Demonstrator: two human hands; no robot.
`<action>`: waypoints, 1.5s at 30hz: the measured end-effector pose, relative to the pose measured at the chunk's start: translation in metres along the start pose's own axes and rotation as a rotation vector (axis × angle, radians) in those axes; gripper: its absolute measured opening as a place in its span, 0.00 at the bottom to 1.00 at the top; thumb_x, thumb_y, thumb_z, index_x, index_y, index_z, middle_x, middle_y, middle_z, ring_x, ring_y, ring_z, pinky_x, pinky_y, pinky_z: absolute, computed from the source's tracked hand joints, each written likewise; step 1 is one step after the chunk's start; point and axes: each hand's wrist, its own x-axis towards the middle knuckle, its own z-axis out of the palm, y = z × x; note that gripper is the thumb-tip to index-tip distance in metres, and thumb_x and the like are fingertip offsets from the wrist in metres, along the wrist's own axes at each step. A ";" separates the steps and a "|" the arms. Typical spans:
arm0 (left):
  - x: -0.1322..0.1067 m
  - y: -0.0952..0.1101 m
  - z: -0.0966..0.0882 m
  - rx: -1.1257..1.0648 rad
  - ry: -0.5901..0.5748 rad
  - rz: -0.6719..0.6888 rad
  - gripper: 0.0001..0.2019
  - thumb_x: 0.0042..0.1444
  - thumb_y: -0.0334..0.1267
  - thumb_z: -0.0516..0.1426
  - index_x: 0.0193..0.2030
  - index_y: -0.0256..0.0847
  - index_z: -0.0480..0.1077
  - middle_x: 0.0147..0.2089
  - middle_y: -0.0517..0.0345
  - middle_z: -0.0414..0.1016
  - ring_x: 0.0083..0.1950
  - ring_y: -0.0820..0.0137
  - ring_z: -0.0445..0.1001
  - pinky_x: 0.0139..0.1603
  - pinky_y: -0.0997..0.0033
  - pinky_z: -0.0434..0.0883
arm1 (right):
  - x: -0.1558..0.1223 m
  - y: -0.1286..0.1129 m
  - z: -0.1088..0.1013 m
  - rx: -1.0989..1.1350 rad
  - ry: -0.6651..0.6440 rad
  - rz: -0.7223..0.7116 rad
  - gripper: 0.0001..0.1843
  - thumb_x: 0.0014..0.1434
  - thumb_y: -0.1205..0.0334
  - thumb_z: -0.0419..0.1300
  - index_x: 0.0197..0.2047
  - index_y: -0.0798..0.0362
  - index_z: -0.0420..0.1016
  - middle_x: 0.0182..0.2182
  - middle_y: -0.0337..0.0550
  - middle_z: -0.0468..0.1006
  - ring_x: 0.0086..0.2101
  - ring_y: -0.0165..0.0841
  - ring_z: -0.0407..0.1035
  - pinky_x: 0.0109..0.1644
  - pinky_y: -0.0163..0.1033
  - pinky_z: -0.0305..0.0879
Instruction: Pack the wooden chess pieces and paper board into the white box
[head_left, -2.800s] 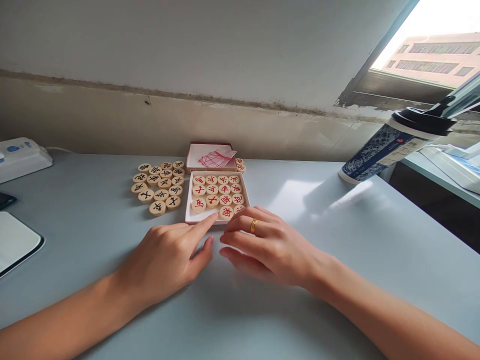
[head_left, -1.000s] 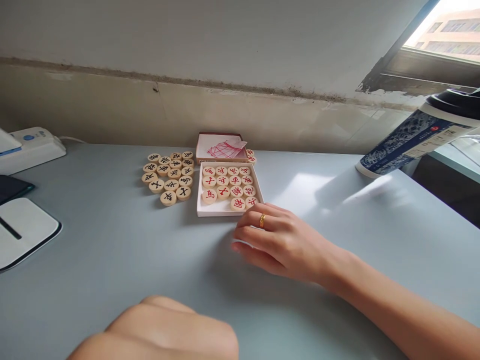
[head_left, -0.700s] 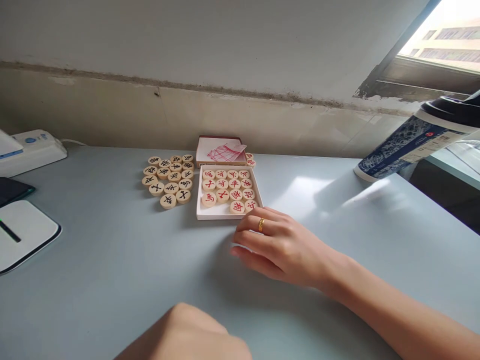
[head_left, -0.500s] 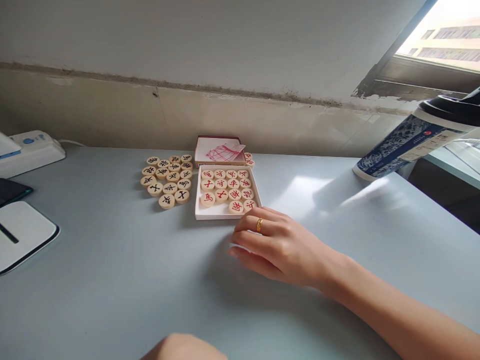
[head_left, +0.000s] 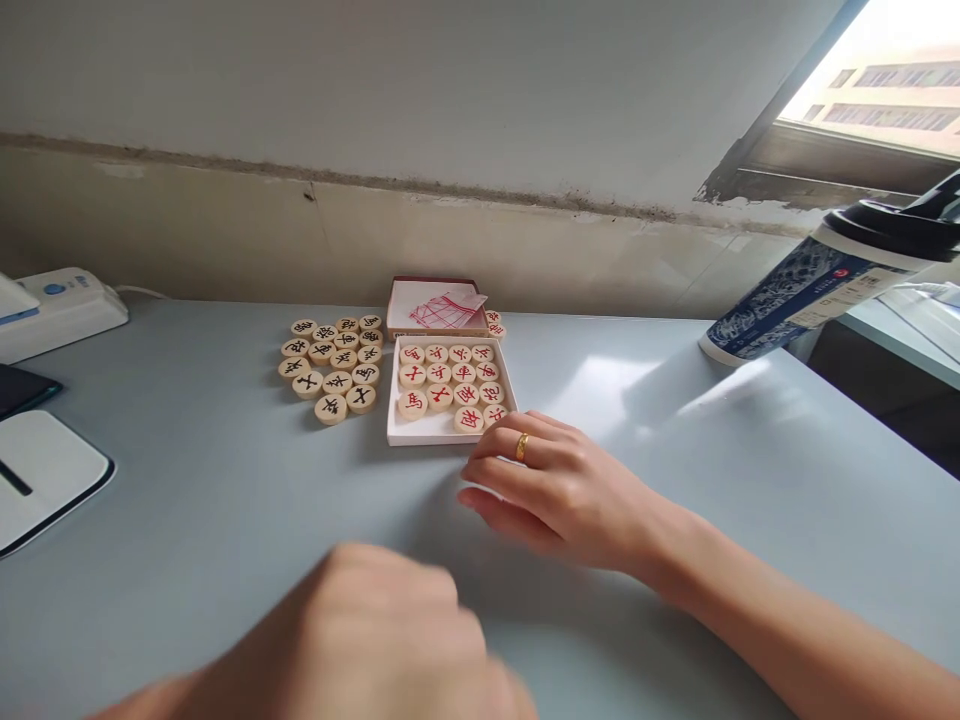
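Note:
My right hand (head_left: 547, 485) rests at the near right corner of a shallow white box (head_left: 420, 440), with its loosely curled fingers partly spread and a gold ring on one. It covers that corner; I cannot tell whether it touches the box. Inside lie several round xiangqi pieces (head_left: 440, 396) with red characters, in rows with a gap in the nearest row. My left hand (head_left: 390, 640) is low in front, knuckles up and smeared by motion, its fingertips hidden. To the left of the box is a cluster of xiangqi pieces (head_left: 337, 383) with black characters.
Behind the box stands its lid (head_left: 439, 303) with a folded red-lined sheet. A few red pieces (head_left: 495, 323) show beside it. A blue and white cup (head_left: 810, 290) with a black lid is at right. A phone (head_left: 26, 388) and white devices (head_left: 49, 475) lie at left.
My left hand has come up from the bottom edge, farther into view. My right hand stays by the box corner. The view has shifted slightly; the pieces look unchanged.

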 end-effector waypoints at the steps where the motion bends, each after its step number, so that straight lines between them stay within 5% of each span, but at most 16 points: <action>1: 0.007 -0.008 -0.005 0.070 -0.064 -0.014 0.14 0.68 0.36 0.46 0.34 0.41 0.69 0.17 0.65 0.63 0.19 0.73 0.62 0.21 0.69 0.61 | 0.000 0.002 -0.002 -0.002 0.024 0.020 0.12 0.67 0.64 0.54 0.36 0.59 0.77 0.31 0.47 0.77 0.33 0.34 0.69 0.39 0.40 0.67; 4: 0.019 -0.032 -0.015 0.435 -0.141 0.183 0.08 0.62 0.31 0.54 0.47 0.33 0.70 0.21 0.64 0.70 0.21 0.71 0.67 0.22 0.67 0.62 | -0.001 0.013 -0.010 -0.030 0.149 0.128 0.08 0.66 0.67 0.55 0.40 0.58 0.76 0.34 0.47 0.78 0.36 0.34 0.71 0.41 0.40 0.68; 7: 0.019 -0.049 -0.017 0.665 -0.140 0.155 0.11 0.58 0.27 0.56 0.48 0.31 0.71 0.23 0.63 0.69 0.23 0.69 0.68 0.23 0.65 0.62 | -0.003 0.033 -0.014 -0.121 0.227 0.345 0.10 0.66 0.66 0.53 0.46 0.54 0.74 0.41 0.47 0.77 0.39 0.35 0.72 0.42 0.41 0.70; 12: 0.014 -0.055 -0.013 0.766 -0.164 0.030 0.15 0.58 0.27 0.55 0.51 0.32 0.72 0.42 0.50 0.76 0.38 0.61 0.75 0.33 0.61 0.71 | -0.001 0.076 -0.007 -0.122 -0.003 0.691 0.16 0.66 0.64 0.50 0.54 0.50 0.69 0.51 0.50 0.72 0.33 0.33 0.75 0.37 0.42 0.74; 20: 0.010 -0.060 -0.012 0.844 -0.289 -0.013 0.13 0.54 0.22 0.55 0.46 0.34 0.73 0.33 0.57 0.74 0.29 0.65 0.71 0.28 0.62 0.68 | 0.019 0.114 0.008 -0.180 -0.031 0.551 0.22 0.63 0.69 0.50 0.59 0.50 0.67 0.60 0.49 0.68 0.55 0.44 0.67 0.59 0.51 0.64; 25: 0.010 -0.058 -0.012 0.851 -0.290 -0.003 0.16 0.53 0.19 0.53 0.46 0.33 0.72 0.30 0.59 0.73 0.26 0.67 0.70 0.25 0.65 0.64 | 0.015 0.116 0.010 -0.186 -0.003 0.507 0.13 0.64 0.64 0.52 0.49 0.53 0.72 0.52 0.51 0.75 0.50 0.43 0.70 0.54 0.49 0.66; 30: 0.010 -0.053 -0.012 0.841 -0.229 -0.011 0.14 0.57 0.25 0.54 0.50 0.34 0.71 0.36 0.56 0.75 0.29 0.66 0.72 0.26 0.64 0.64 | 0.013 0.106 -0.004 -0.178 0.018 0.547 0.06 0.62 0.62 0.55 0.37 0.53 0.72 0.33 0.45 0.79 0.34 0.37 0.72 0.37 0.42 0.68; 34: 0.010 -0.049 -0.009 0.660 -0.122 -0.013 0.07 0.59 0.28 0.53 0.38 0.36 0.73 0.30 0.58 0.74 0.27 0.68 0.71 0.26 0.66 0.61 | 0.019 0.075 -0.017 -0.154 0.207 0.561 0.03 0.62 0.63 0.56 0.39 0.52 0.70 0.36 0.43 0.78 0.35 0.32 0.71 0.37 0.37 0.67; 36: 0.010 -0.047 -0.008 0.395 -0.116 -0.158 0.11 0.62 0.31 0.51 0.30 0.38 0.70 0.25 0.61 0.70 0.25 0.71 0.69 0.27 0.68 0.61 | 0.024 0.047 -0.020 0.013 0.385 0.483 0.03 0.60 0.64 0.59 0.39 0.52 0.70 0.36 0.41 0.78 0.34 0.30 0.71 0.36 0.35 0.68; 41: 0.010 -0.042 -0.010 -0.377 -0.165 -0.861 0.20 0.69 0.46 0.41 0.29 0.41 0.63 0.23 0.65 0.61 0.23 0.74 0.60 0.24 0.74 0.58 | 0.026 -0.019 -0.010 0.457 0.234 0.314 0.14 0.56 0.73 0.63 0.45 0.54 0.70 0.36 0.38 0.78 0.33 0.25 0.69 0.38 0.31 0.69; 45: 0.013 -0.042 -0.012 -0.559 -0.145 -0.928 0.25 0.67 0.54 0.39 0.25 0.40 0.58 0.22 0.63 0.57 0.25 0.73 0.57 0.25 0.73 0.58 | 0.015 -0.031 0.005 0.527 0.186 0.278 0.15 0.56 0.73 0.61 0.47 0.55 0.70 0.35 0.40 0.77 0.33 0.27 0.68 0.39 0.34 0.68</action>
